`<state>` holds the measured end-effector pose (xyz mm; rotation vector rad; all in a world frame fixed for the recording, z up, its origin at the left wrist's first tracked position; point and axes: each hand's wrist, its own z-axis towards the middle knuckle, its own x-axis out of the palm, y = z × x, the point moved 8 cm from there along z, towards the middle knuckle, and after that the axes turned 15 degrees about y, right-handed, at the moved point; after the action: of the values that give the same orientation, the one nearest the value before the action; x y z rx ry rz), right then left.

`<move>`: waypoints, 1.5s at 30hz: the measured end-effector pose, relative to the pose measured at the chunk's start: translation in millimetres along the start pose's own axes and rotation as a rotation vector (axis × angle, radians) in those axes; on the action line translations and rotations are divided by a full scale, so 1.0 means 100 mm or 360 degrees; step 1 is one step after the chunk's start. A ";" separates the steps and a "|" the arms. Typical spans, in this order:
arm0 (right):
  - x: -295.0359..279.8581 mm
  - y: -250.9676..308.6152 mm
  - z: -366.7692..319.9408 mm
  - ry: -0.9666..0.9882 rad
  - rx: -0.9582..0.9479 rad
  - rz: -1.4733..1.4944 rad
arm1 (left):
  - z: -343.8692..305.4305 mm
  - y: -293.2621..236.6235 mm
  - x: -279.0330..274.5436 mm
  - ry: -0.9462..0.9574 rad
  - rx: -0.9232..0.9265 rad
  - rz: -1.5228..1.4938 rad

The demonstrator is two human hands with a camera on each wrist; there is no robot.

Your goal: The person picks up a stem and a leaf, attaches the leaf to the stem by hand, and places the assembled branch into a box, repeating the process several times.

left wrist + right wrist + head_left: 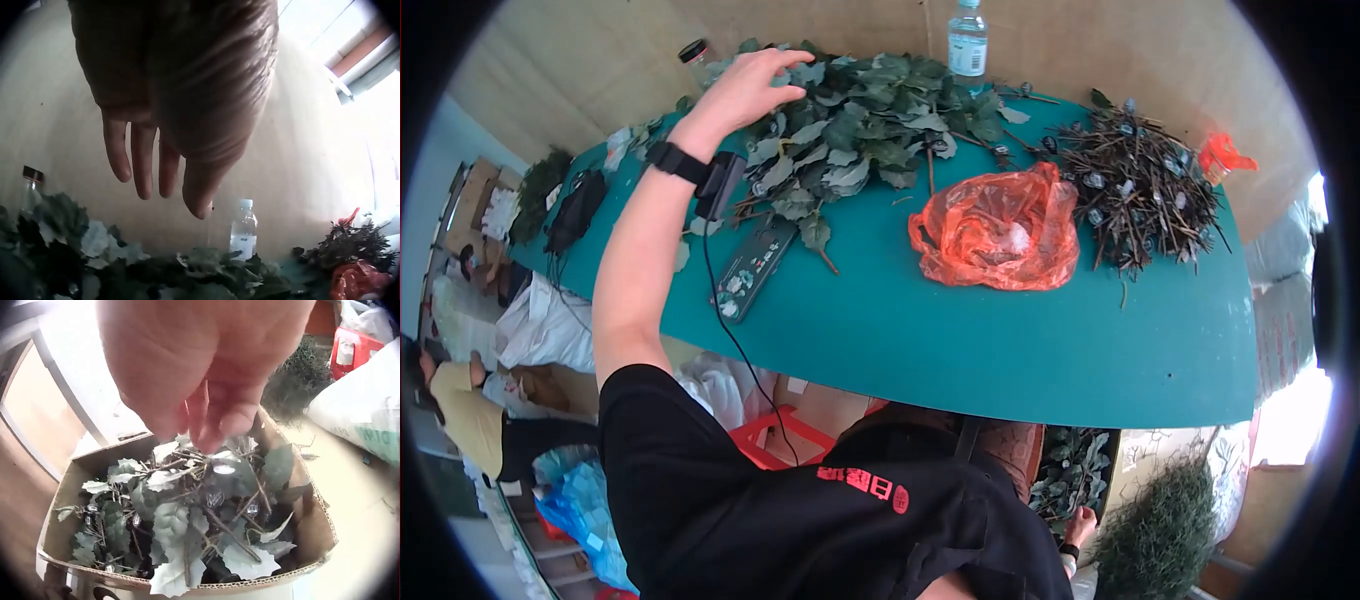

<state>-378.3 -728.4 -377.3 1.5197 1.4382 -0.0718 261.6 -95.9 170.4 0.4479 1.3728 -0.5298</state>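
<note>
My left hand [755, 85] reaches over a pile of green leafy sprigs [850, 120] at the back of the table, fingers and thumb spread with nothing between them. In the left wrist view its fingers point down above the leaves. Low at my right side, my right hand [212, 381] hangs over a cardboard box [312, 550] filled with leafy sprigs [172, 525], many bearing small round labels. Its loosely bent fingertips are right at the topmost leaves, and no sprig shows gripped between them.
On the green table [1000, 350] lie a red plastic bag [1000, 230], a heap of bare brown stems [1135, 185] and a dark floral case [755, 270]. A water bottle [967, 45] and a black-lidded jar [695, 55] stand behind the leaves. Another person [465, 410] is at far left.
</note>
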 end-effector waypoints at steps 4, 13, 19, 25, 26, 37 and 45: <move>-0.26 0.24 -0.09 -0.0132 -0.0085 -0.0024 | -0.59 0.45 -0.15 0.0149 -0.0408 -0.0238; -0.55 0.02 0.74 -0.0039 -0.0123 -0.0253 | -1.90 1.90 0.58 0.0286 -0.0981 -0.0210; -0.78 0.45 0.69 -0.0148 -0.0215 -0.0182 | -2.19 2.23 1.10 -0.0048 -0.0997 0.0179; -1.02 0.98 0.34 -0.0261 -0.0290 -0.0141 | -2.38 2.61 1.29 -0.0200 -0.1264 0.0013; -1.06 1.08 0.25 -0.0278 -0.0300 -0.0134 | -2.36 2.62 1.29 -0.0169 -0.1210 -0.0018; -1.17 2.10 -0.80 -0.0347 -0.0341 0.0052 | -2.31 2.70 0.97 -0.0344 -0.1081 -0.0473; -1.83 4.00 -1.18 -0.0693 -0.0746 0.0185 | -1.74 2.19 0.53 -0.0601 -0.0635 -0.0820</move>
<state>-186.7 -698.4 34.3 1.1109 0.9350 0.0062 259.8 177.7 90.8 -0.3306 1.1800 -0.6962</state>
